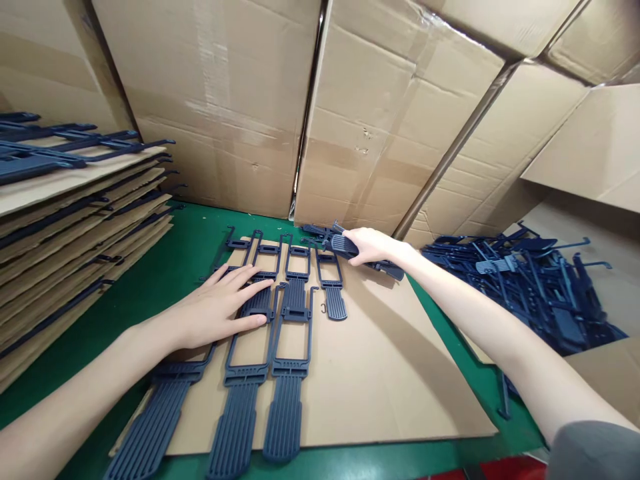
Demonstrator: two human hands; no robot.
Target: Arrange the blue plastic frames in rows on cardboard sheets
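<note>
Dark blue plastic brackets, each an open frame with a ribbed paddle [283, 420], lie in two rows on a cardboard sheet [385, 380]. My left hand [220, 308] rests over the left part of these rows, fingers spread and palm down, covering parts of several brackets. At the far edge of the sheet my right hand [373, 245] is closed on a dark blue plastic bracket [344, 247]. Other dark parts show beside and under it; how many the hand holds, I cannot tell. Just left of it lies a shorter-looking bracket [333, 283] of the far row.
On the left rises a stack of cardboard sheets [85, 260] with blue parts between the layers. A heap of loose blue brackets [530, 287] fills an open carton at the right. Large cardboard boxes [225, 100] wall off the back of the green table [200, 223].
</note>
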